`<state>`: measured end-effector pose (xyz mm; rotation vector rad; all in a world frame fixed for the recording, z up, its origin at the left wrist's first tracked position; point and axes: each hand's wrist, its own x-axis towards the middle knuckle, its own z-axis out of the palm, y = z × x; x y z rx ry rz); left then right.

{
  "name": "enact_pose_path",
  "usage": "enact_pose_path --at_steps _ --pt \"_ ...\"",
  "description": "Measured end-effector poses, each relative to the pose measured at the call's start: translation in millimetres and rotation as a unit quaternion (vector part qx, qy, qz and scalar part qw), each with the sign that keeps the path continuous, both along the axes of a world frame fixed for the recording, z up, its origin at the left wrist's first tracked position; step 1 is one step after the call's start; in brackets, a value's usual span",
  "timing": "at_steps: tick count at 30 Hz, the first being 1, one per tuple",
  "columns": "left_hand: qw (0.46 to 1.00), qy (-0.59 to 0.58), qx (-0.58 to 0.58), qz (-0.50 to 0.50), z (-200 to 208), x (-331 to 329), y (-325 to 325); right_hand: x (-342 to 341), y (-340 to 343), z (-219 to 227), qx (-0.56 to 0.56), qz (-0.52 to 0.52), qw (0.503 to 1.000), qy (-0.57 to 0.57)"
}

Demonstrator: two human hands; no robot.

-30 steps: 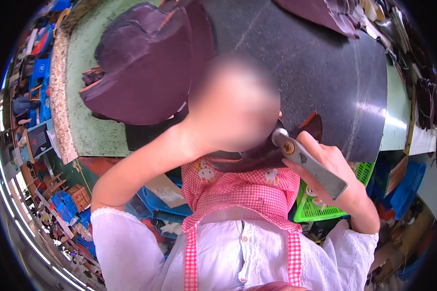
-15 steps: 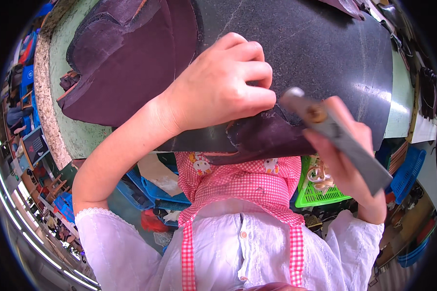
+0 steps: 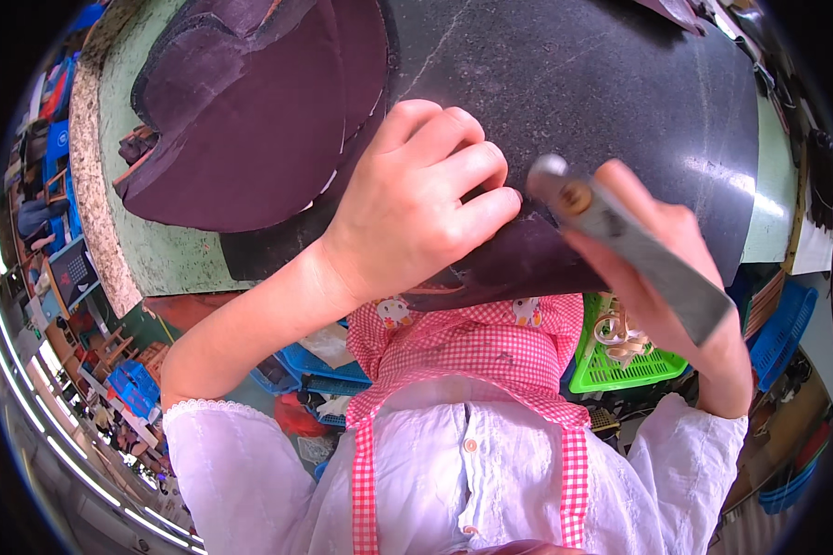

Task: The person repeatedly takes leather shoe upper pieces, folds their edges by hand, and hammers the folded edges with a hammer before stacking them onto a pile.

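My left hand [image 3: 426,190] is closed, with its curled fingertips pressed down on the edge of a dark maroon leather piece [image 3: 528,264] at the near edge of the black work surface. My right hand [image 3: 662,245] grips a steel hammer [image 3: 652,254] with a round face and a long flat tail. The hammer's handle is mostly hidden beneath its head, and its face hovers just right of my left fingers. Part of the leather piece is hidden under my left hand. Larger maroon leather pieces [image 3: 250,148] lie stacked to the left.
The black slab [image 3: 620,102] rests on a pale green table [image 3: 190,264] with a worn left rim. More dark leather [image 3: 671,11] lies at the far right. Below the table, a bright green basket [image 3: 629,375] holds rolled strips, and a blue basket [image 3: 782,338] stands further right.
My left hand has shifted slightly down and left and covers more of the leather piece. The hammer has moved a little left and up. The view itself has shifted slightly.
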<state>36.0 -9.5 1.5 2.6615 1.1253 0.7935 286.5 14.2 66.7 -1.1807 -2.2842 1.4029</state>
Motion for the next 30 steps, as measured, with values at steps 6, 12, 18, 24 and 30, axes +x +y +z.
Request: enact_pose_path --at_steps 6,12,18,24,30 --pt "0.991 -0.047 -0.113 0.055 4 -12 -10 -2 7 1 0.021 0.053 0.998 -0.039" --pt "0.999 0.014 -0.021 0.043 6 -3 -18 -5 -3 -4 0.044 0.091 0.992 -0.070" --pt "0.990 -0.034 -0.092 0.103 10 -7 -25 -13 19 9 0.010 0.082 0.995 -0.053" --pt "0.983 -0.058 -0.071 0.159 16 -14 -30 -25 12 18 -0.044 0.103 0.991 -0.073" --pt "0.993 -0.008 -0.022 0.116 9 -3 -50 -19 -4 17 0.004 0.098 0.994 -0.044"
